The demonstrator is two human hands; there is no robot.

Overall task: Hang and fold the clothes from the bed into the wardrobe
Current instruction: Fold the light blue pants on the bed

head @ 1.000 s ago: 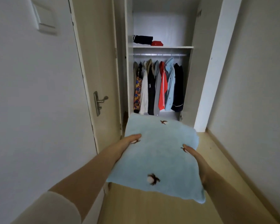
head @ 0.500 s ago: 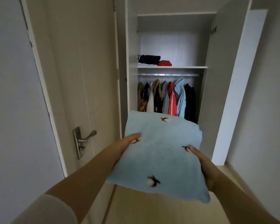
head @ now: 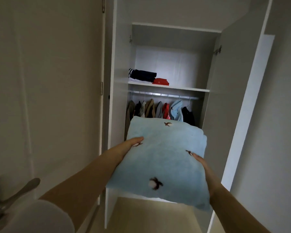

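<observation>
A folded blue garment (head: 160,158) held up before the open wardrobe (head: 166,64).
The left hand (head: 129,147) and right hand (head: 202,165) clasp its sides, thumbs on top, fingers hidden underneath; it hides the lower halves of the far hanging clothes (head: 175,110).

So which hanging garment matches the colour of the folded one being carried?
The light blue garment, second from the right on the rail, between the red garment and the black garment; it alone matches the folded cloth.

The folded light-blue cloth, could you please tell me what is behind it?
Above the light-blue cloth, hanging clothes on the wardrobe rail show; their lower parts and anything beneath them are covered.
</observation>
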